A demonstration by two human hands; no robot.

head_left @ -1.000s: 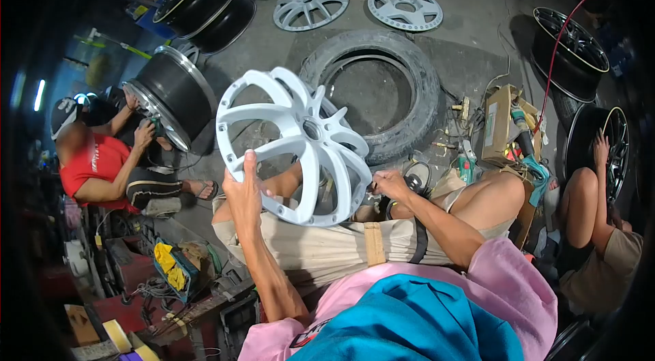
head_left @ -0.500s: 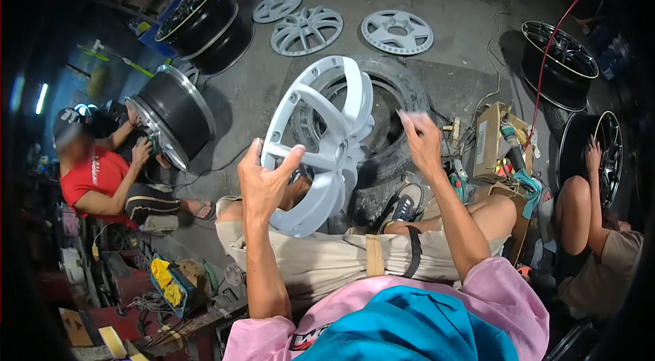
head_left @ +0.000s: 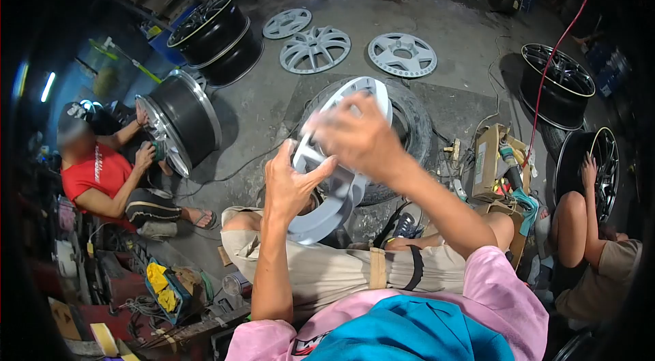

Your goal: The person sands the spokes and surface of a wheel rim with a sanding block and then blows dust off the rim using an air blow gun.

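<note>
My left hand (head_left: 292, 180) grips the rim of a light grey, spoked wheel center (head_left: 324, 219), thumb on the near side. The piece stands tilted on edge above my lap. In front of its upper part is my right hand (head_left: 361, 136), smeared by motion; whether it touches the spokes or holds anything cannot be made out. Behind and below the wheel center lies a dark tire (head_left: 417, 119) on the floor, partly hidden by my forearm.
Grey wheel faces (head_left: 402, 55) lie on the floor ahead. At left, a person in red (head_left: 102, 173) holds a power tool (head_left: 159, 151) against a wheel (head_left: 184, 115). At right are a cardboard box (head_left: 486, 163) with tools, wheels (head_left: 556, 84) and another person (head_left: 604, 252). A red hose (head_left: 549, 61) hangs there.
My right hand has swung left from the open space beside the wheel center to in front of its upper part. The view has tilted up slightly, and the wheel center sits lower.
</note>
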